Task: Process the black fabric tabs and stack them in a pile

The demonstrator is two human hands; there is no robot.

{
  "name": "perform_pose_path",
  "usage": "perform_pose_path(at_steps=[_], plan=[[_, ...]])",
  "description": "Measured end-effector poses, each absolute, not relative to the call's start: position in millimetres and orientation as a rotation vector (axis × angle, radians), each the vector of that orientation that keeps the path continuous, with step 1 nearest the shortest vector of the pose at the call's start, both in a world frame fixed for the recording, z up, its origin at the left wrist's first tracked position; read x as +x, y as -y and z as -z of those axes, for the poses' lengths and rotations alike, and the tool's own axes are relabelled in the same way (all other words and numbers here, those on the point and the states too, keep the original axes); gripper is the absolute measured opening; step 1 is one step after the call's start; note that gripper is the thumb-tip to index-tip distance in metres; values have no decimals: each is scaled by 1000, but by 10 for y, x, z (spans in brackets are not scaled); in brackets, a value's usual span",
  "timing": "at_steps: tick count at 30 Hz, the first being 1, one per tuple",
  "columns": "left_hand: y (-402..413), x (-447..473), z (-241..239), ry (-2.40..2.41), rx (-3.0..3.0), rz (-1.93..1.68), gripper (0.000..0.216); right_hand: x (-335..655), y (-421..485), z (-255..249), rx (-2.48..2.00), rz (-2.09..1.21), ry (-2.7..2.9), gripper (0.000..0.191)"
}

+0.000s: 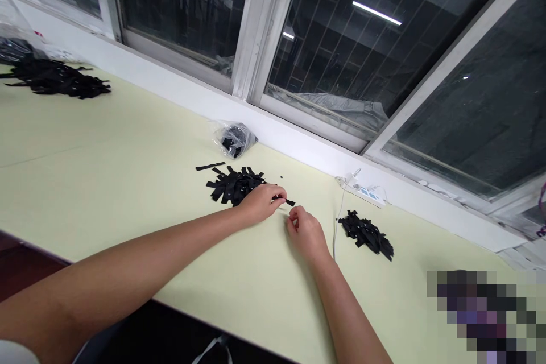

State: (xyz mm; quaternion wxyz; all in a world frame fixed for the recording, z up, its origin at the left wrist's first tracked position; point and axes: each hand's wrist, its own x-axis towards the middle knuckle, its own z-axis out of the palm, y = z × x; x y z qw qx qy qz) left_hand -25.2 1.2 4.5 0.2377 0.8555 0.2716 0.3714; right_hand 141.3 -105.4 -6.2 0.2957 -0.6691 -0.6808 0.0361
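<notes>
My left hand rests on the pale yellow table at the right edge of a heap of short black strips. Its fingers are pinched on one black strip that sticks out to the right. My right hand lies just right of it, fingers curled together and almost touching that strip; whether it holds anything is too small to tell. A second, smaller heap of black strips lies further right.
A clear plastic bag with black pieces sits near the window sill. A large pile of black strips lies at the far left. A white power strip and its cable run past my right hand. Windows line the back.
</notes>
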Motion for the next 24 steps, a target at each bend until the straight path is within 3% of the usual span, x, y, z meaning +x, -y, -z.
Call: perform_pose_path(at_steps=[5,12,24], plan=[[96,-246,-82,-514,2398,-938,13,1441,1118,-142,-1492,86,1247,20],[275,-187,-111,-367,2354,-1046,11,1419,1009,-42,-1269,-657,1126,39],[220,-214,-138,-487,2178,-952,13,1438,1086,-43,-1338,-640,1200,40]])
